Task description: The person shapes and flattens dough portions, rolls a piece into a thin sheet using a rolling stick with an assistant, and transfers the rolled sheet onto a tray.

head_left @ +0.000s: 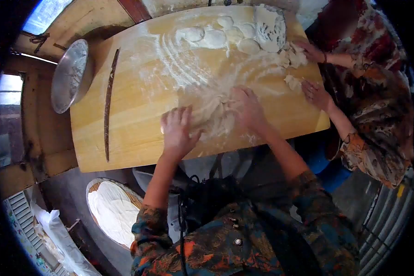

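Note:
A soft, floury mass of dough (pixel 214 112) lies on the wooden board, between my two hands. My left hand (pixel 177 131) is at the dough's left side, palm down with its fingers spread. At the right end, my right hand (pixel 249 110) has its fingers curled over the dough and pressed against it; its fingertips are slightly blurred. Loose flour (pixel 181 69) streaks the board just beyond the dough.
Several flat dough rounds (pixel 215 39) lie at the board's (pixel 138 115) far side by a floury bag (pixel 270 27). A thin rolling stick (pixel 109 101) and a metal bowl (pixel 69 76) are left. A co-worker's hands (pixel 318 95) handle dough pieces at right. Below sits a cloth-covered round tray (pixel 110 207).

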The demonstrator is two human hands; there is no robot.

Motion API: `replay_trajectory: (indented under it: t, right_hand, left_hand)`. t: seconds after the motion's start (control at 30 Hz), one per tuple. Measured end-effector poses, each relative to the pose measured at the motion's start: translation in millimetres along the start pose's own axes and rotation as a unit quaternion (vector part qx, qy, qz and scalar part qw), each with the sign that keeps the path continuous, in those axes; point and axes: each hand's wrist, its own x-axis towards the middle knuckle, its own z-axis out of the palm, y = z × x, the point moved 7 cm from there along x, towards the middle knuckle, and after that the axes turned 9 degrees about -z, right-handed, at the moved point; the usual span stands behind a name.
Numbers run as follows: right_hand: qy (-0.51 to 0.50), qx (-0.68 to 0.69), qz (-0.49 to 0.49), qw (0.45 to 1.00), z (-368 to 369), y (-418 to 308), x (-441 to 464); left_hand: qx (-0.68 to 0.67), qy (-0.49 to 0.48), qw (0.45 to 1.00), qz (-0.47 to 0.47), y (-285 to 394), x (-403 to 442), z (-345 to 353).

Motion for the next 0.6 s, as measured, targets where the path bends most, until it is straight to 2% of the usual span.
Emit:
replay_trajectory:
  t: [0.07,0.17,0.23,0.27,0.37,0.47,0.57,0.6]
  right_hand:
    - [-0.039,0.102,0.092,0.99,14.4,9.1,16.5]
    - [-0.079,0.045,-0.025,0.996,20.4,-23.2,31.2]
    - [-0.096,0.059,-0.056,0.992,30.7,-23.0,30.0]
    - [-0.105,0.067,-0.072,0.99,35.5,-23.2,28.5]
    - [0.007,0.047,-0.161,0.986,13.1,-36.6,14.9]
    - [0.017,-0.044,-0.107,0.993,18.4,-17.7,6.5]
    - [-0.018,0.116,0.057,0.991,3.4,-3.0,-1.5]
    - [-0.017,0.141,0.074,0.987,-1.6,-5.2,2.9]
  left_hand:
    - [-0.016,-0.008,1.0,-0.001,16.1,17.8,12.1]
    - [-0.036,-0.021,0.999,-0.011,37.0,39.6,38.5]
    - [-0.054,-0.04,0.997,-0.025,47.1,45.6,47.3]
    - [-0.022,-0.013,1.0,-0.006,46.4,44.5,49.8]
    - [-0.041,-0.006,0.999,-0.027,38.3,35.9,52.2]
    - [-0.009,0.053,0.998,-0.025,40.9,35.3,54.6]
    - [-0.085,-0.025,0.993,-0.072,31.6,37.8,52.9]
    - [-0.067,-0.013,0.995,-0.071,34.5,39.5,49.6]
